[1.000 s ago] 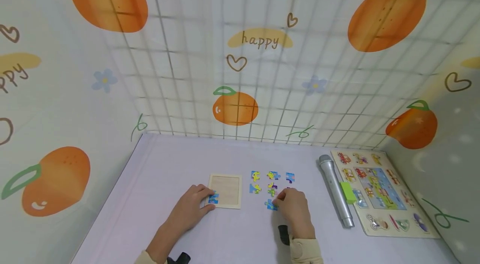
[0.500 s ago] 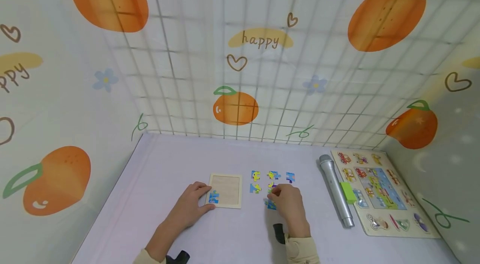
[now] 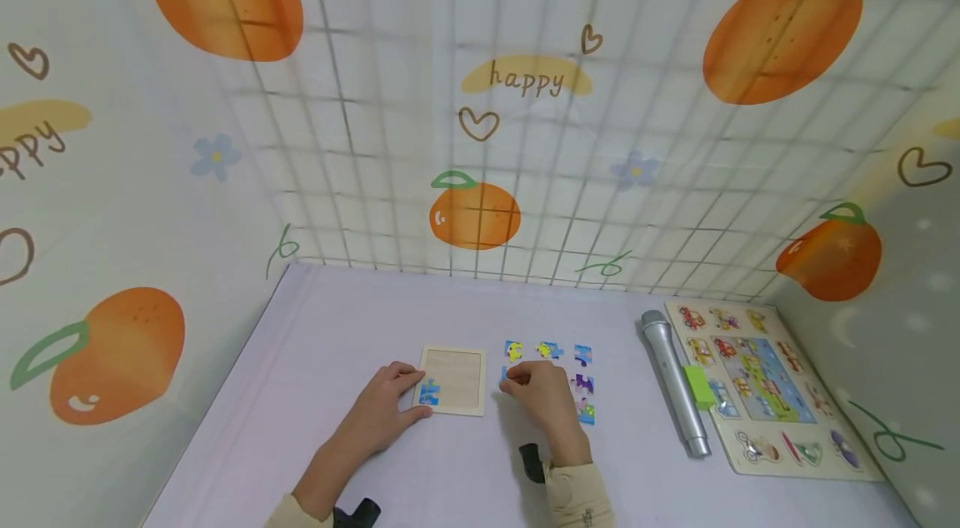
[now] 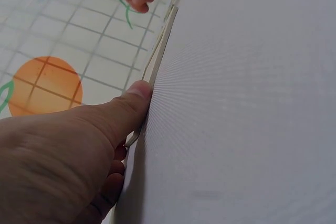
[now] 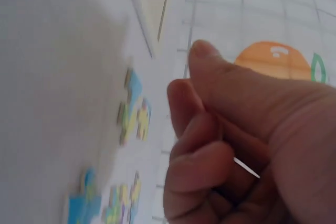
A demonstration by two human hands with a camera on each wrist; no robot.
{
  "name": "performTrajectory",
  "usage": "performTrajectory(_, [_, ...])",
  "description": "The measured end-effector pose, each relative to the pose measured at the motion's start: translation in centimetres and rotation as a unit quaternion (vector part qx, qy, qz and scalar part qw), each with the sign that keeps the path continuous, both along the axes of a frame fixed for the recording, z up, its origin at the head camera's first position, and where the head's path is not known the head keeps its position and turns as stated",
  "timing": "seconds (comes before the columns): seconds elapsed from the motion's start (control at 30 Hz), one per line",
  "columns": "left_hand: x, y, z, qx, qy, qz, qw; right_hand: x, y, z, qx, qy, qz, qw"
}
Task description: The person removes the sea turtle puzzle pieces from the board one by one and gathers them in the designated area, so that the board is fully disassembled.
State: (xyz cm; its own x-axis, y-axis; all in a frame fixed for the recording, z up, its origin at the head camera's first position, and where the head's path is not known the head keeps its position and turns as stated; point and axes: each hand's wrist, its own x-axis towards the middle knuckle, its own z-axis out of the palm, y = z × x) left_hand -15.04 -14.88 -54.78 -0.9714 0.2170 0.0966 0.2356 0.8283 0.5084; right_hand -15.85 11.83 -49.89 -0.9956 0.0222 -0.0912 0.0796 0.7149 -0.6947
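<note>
My left hand grips the lower left corner of a square wooden puzzle tray. In the left wrist view its thumb lies along the near edge of the tray. One blue jigsaw piece sits in the tray's lower left corner. My right hand hovers over the loose pieces, fingers loosely curled and nothing visible between thumb and index. The right wrist view shows a blue-and-yellow jigsaw piece below the fingertips and a blue piece nearer the wrist. In the head view this hand covers several pieces.
Loose jigsaw pieces lie in rows right of the tray, among them a yellow-and-blue piece and a purple piece. Farther right are a silver microphone, a green block and a picture puzzle board. A patterned curtain backs the table.
My right hand has moved left across the loose pieces, uncovering the purple one and another below it. The left fingers shifted slightly off the piece in the tray and stay at the tray's corner.
</note>
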Motion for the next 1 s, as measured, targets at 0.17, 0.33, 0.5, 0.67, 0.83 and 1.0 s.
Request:
performTrajectory(0.17, [0.1, 0.0, 0.0, 0.001, -0.004, 0.0, 1.0, -0.3, -1.2, -0.3, -0.014, 0.007, 0.026, 0.9995])
performTrajectory(0.33, [0.2, 0.0, 0.2, 0.004, -0.003, -0.001, 1.0, -0.5, -2.2, -0.7, -0.024, 0.024, 0.051, 0.9981])
performTrajectory(0.5, [0.1, 0.0, 0.3, 0.002, 0.002, 0.0, 1.0, -0.7, -3.4, -0.9, -0.031, 0.021, 0.064, 0.9972])
performTrajectory(0.67, [0.0, 0.0, 0.3, 0.001, 0.004, -0.003, 1.0, -0.8, -4.6, -0.7, -0.035, 0.016, 0.082, 0.9959])
performTrajectory(0.83, [0.1, 0.0, 0.5, 0.003, -0.003, -0.003, 1.0, -1.0, -5.8, -0.7, -0.028, 0.018, 0.107, 0.9937])
performTrajectory(1.0, [0.2, 0.0, 0.6, 0.006, 0.0, -0.004, 1.0, -1.2, -7.0, -0.9, -0.027, 0.016, 0.128, 0.9913])
